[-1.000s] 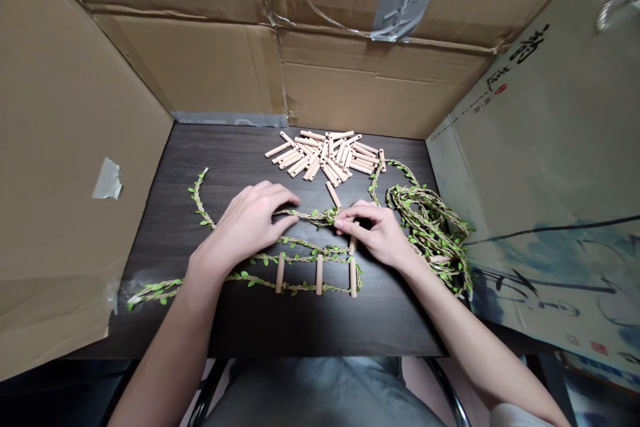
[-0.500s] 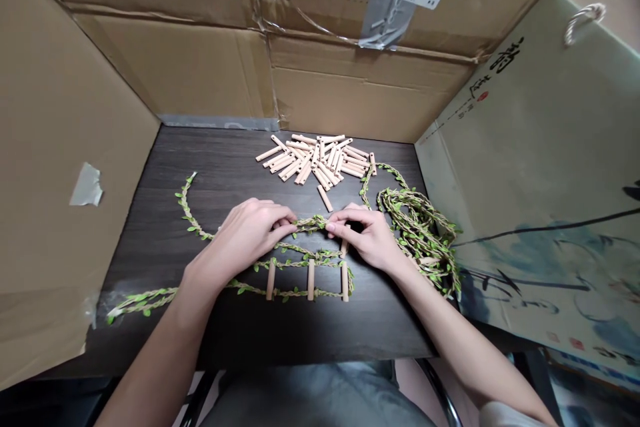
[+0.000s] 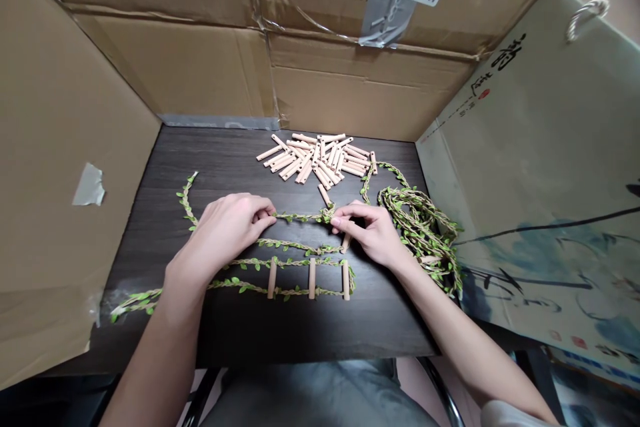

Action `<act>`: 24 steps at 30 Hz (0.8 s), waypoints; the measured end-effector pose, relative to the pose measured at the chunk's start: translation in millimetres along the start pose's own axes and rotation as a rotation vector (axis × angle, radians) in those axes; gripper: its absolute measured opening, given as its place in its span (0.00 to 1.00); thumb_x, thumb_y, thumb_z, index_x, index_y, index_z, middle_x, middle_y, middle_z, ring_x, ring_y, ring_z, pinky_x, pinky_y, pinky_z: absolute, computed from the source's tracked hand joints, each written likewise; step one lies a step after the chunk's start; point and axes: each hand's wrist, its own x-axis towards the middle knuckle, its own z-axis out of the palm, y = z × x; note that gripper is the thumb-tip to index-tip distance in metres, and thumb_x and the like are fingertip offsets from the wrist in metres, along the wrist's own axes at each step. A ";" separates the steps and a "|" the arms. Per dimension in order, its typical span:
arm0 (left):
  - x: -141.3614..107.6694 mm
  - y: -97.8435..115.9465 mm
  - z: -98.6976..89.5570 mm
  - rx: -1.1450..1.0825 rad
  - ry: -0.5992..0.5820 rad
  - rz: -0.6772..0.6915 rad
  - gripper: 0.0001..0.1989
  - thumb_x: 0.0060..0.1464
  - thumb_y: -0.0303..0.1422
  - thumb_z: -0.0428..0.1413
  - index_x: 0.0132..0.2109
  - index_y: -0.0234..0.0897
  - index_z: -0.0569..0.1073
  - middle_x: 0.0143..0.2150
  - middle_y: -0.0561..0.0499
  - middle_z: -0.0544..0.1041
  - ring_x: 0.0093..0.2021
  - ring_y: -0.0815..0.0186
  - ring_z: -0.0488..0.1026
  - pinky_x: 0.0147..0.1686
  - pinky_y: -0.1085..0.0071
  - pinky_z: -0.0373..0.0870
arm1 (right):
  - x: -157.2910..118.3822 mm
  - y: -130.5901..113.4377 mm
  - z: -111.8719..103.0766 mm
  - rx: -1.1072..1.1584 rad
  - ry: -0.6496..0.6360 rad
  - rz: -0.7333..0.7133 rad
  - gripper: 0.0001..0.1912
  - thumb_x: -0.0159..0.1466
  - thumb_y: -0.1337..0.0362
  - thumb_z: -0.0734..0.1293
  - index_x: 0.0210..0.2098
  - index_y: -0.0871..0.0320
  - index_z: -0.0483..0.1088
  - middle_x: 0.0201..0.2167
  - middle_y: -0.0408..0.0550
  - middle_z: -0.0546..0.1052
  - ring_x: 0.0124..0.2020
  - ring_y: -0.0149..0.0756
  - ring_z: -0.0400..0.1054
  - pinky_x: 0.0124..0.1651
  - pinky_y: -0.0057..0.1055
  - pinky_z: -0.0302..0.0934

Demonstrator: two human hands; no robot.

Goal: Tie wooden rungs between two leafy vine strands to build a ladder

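Note:
My left hand [image 3: 239, 219] pinches a braided rope with green leaves [image 3: 299, 217], which runs level to the right. My right hand [image 3: 369, 232] is closed on the same rope, at a bunched knot by its fingertips. Below my right fingers, a wooden rung [image 3: 345, 243] shows in part; how it joins the rope is hidden. Nearer to me lies a piece of rope ladder, with two leafy strands joined by three wooden rungs [image 3: 312, 278]. Past the knot, a single drilled wooden stick [image 3: 325, 195] lies on the dark table.
A pile of drilled wooden sticks [image 3: 316, 159] lies at the back. To the right is a heap of coiled leafy rope [image 3: 417, 227]. Cardboard walls [image 3: 200, 73] stand left and behind, and a printed paper bag [image 3: 525, 167] stands on the right.
My left hand has moved left, away from my right. The rope between them, bunched in a loop before, is now drawn out straight, with a knot beside my right fingers.

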 end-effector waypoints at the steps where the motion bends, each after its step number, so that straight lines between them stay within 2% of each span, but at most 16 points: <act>1: 0.6 2.8 0.1 0.001 0.024 0.026 0.08 0.63 0.39 0.58 0.40 0.43 0.80 0.39 0.51 0.82 0.39 0.57 0.76 0.35 0.64 0.64 | 0.0 -0.2 0.1 -0.013 -0.005 -0.005 0.14 0.67 0.52 0.72 0.35 0.56 0.81 0.29 0.47 0.81 0.34 0.37 0.70 0.43 0.37 0.64; 3: 2.7 12.7 3.0 -0.022 0.068 0.117 0.12 0.63 0.42 0.60 0.47 0.41 0.79 0.48 0.48 0.81 0.48 0.54 0.75 0.45 0.61 0.66 | 0.0 -0.3 0.2 -0.033 -0.015 -0.019 0.13 0.67 0.52 0.72 0.36 0.55 0.81 0.29 0.46 0.82 0.34 0.37 0.70 0.43 0.37 0.64; 5: 5.5 25.8 9.8 -0.087 0.058 0.223 0.18 0.63 0.43 0.60 0.55 0.40 0.76 0.55 0.47 0.79 0.55 0.54 0.73 0.53 0.59 0.64 | 0.0 -0.2 0.3 -0.048 -0.031 -0.038 0.12 0.68 0.53 0.72 0.37 0.55 0.81 0.30 0.46 0.82 0.34 0.37 0.70 0.44 0.37 0.63; 7: 8.2 37.5 18.9 -0.132 0.011 0.312 0.15 0.67 0.40 0.58 0.55 0.39 0.76 0.52 0.48 0.80 0.53 0.58 0.74 0.53 0.60 0.63 | -0.1 -0.1 0.4 -0.060 -0.048 -0.054 0.10 0.68 0.55 0.72 0.37 0.54 0.81 0.30 0.45 0.82 0.34 0.37 0.70 0.44 0.37 0.63; 9: 10.2 43.1 26.4 -0.123 0.011 0.352 0.11 0.71 0.37 0.53 0.49 0.39 0.78 0.45 0.50 0.81 0.47 0.60 0.75 0.50 0.61 0.61 | -0.2 0.1 0.4 -0.065 -0.056 -0.059 0.09 0.68 0.56 0.72 0.36 0.54 0.81 0.31 0.45 0.82 0.34 0.37 0.70 0.44 0.37 0.62; 13: 10.4 30.4 25.4 -0.061 0.043 0.337 0.13 0.72 0.36 0.51 0.47 0.40 0.80 0.40 0.50 0.82 0.43 0.60 0.75 0.46 0.61 0.60 | -0.4 1.0 0.5 -0.042 -0.023 -0.042 0.10 0.68 0.55 0.72 0.37 0.54 0.81 0.30 0.45 0.82 0.35 0.37 0.70 0.44 0.37 0.62; 18: 7.5 7.3 7.4 -0.014 0.016 0.190 0.13 0.70 0.37 0.52 0.45 0.41 0.82 0.41 0.50 0.83 0.43 0.58 0.76 0.44 0.61 0.61 | -0.8 1.8 1.3 -0.001 0.000 0.001 0.12 0.67 0.52 0.73 0.36 0.55 0.81 0.30 0.46 0.81 0.34 0.37 0.70 0.42 0.36 0.64; 20: 6.7 9.8 5.5 -0.003 0.031 0.168 0.13 0.69 0.38 0.53 0.45 0.41 0.82 0.43 0.49 0.83 0.46 0.56 0.76 0.45 0.60 0.62 | -0.8 1.6 1.6 -0.014 -0.008 -0.002 0.12 0.67 0.52 0.72 0.37 0.55 0.81 0.30 0.46 0.81 0.33 0.37 0.70 0.42 0.37 0.64; 22: 6.7 19.4 9.0 -0.032 0.067 0.203 0.13 0.67 0.40 0.56 0.51 0.40 0.80 0.50 0.47 0.82 0.51 0.54 0.75 0.50 0.58 0.63 | -0.6 1.2 1.9 -0.026 -0.014 -0.014 0.12 0.67 0.52 0.72 0.38 0.54 0.81 0.30 0.46 0.82 0.34 0.37 0.70 0.43 0.37 0.64; 24: 7.6 31.6 16.8 -0.120 0.085 0.278 0.18 0.66 0.41 0.57 0.59 0.39 0.75 0.57 0.45 0.79 0.57 0.55 0.73 0.56 0.58 0.61 | -0.4 1.1 1.9 -0.043 -0.024 -0.032 0.13 0.67 0.52 0.72 0.38 0.54 0.81 0.30 0.47 0.82 0.35 0.38 0.71 0.44 0.38 0.64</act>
